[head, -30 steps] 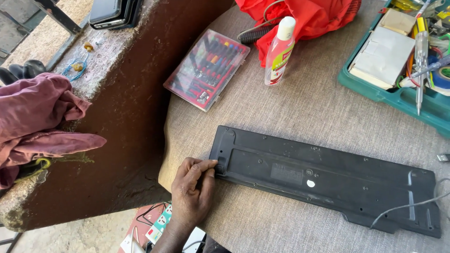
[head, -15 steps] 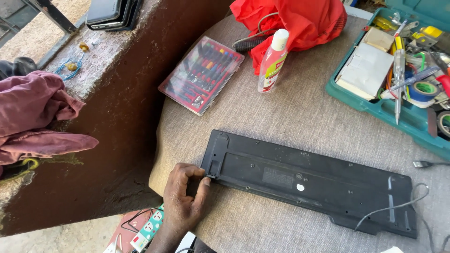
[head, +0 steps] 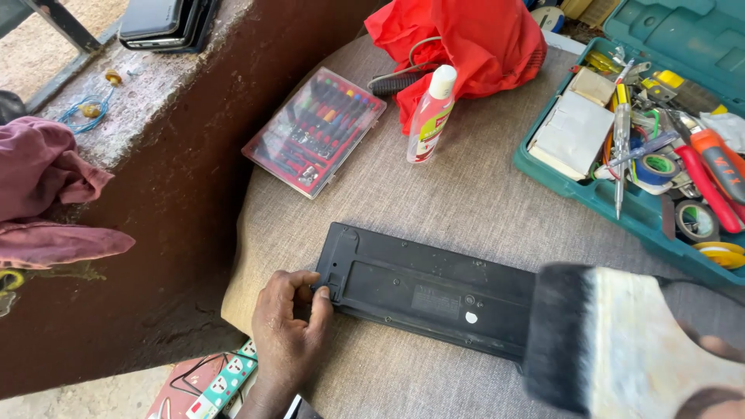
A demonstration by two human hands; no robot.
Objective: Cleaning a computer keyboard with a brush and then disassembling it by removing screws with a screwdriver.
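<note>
— Where are the hands?

— The left hand (head: 289, 330) sits at the near left end of a black keyboard (head: 423, 291) that lies underside up on the table. Its fingers (head: 320, 299) are curled, with the tips pinching at a small tab on that end.

— And the right?

— The right hand (head: 710, 376) shows only at the bottom right corner, very close to the camera and blurred. It is wrapped around the pale, worn handle of a wide paintbrush (head: 597, 341), whose dark bristles hang over the right part of the keyboard. Whether the bristles touch it, I cannot tell.

— How does the keyboard lie?

— Flat on the grey cloth of the table (head: 466, 194), long side running left to right, slightly slanted. A small white dot shows near the middle of its back.

— What stands around it?

— Behind it, a white bottle (head: 431, 116) with a red and green label stands upright. Just left of that lies a clear red case of screwdrivers (head: 314, 132), closed. A red cloth (head: 466, 46) is bunched behind the bottle. To the right sits an open teal toolbox (head: 590, 198), crowded with tape rolls, pliers and a test pen. On the ledge to the far left lies a maroon cloth (head: 46, 194).
</note>
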